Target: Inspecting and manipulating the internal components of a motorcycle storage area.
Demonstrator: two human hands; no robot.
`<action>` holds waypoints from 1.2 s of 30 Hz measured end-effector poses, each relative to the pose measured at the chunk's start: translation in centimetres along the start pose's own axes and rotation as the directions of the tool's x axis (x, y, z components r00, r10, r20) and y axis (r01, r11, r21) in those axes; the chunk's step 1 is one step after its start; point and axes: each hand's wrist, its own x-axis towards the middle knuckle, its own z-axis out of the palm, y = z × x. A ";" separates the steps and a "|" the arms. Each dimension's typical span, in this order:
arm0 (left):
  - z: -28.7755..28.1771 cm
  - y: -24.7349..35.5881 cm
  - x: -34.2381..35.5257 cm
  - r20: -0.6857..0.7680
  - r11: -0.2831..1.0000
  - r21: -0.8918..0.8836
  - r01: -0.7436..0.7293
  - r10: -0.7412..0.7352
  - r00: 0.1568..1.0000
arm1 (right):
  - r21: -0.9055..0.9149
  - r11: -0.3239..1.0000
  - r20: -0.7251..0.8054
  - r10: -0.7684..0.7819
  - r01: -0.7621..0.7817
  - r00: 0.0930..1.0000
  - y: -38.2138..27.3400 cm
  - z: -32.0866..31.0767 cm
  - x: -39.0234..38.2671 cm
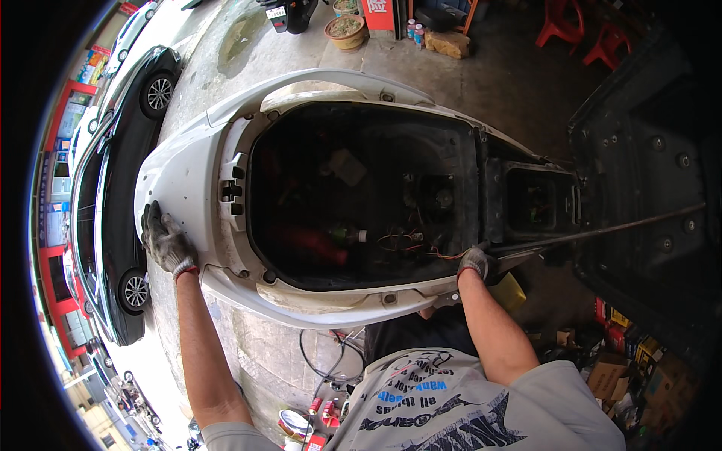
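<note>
A white scooter body [180, 161] lies across the middle of the view, its tail to the left. Its seat [639, 180] is swung up at the right, baring a deep black storage well [301, 124]. My left hand [168, 242], in a grey work glove with dark fingertips, lies on the tail with fingers spread. My right hand [474, 262], gloved too, is curled over the near right rim of the well. Thin wires [414, 242] run along the well's floor toward it. Inside are a bottle with a white cap [353, 235] and a red thing in shadow [316, 244].
A thin rod [624, 228] reaches from the body to the raised seat. A dark car [113, 195] stands beyond the tail. Cables [323, 361] lie near my left side; boxes [605, 376] are heaped at the lower right. Red chairs [560, 22] and a potted plant [345, 31] stand at the far side.
</note>
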 end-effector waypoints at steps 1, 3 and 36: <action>0.0 0.0 0.0 -0.004 1.000 0.008 -0.003 0.003 1.000 | 0.000 1.000 0.000 0.000 0.000 1.000 0.0 0.0 0.1; 0.0 0.2 0.1 0.003 1.000 0.003 0.001 -0.001 1.000 | 0.009 1.000 0.022 0.009 -0.009 1.000 0.0 0.1 0.4; 0.1 -0.2 0.1 -0.008 1.000 0.011 -0.015 0.015 1.000 | -0.036 0.999 0.035 -0.032 0.033 0.999 0.5 2.2 1.9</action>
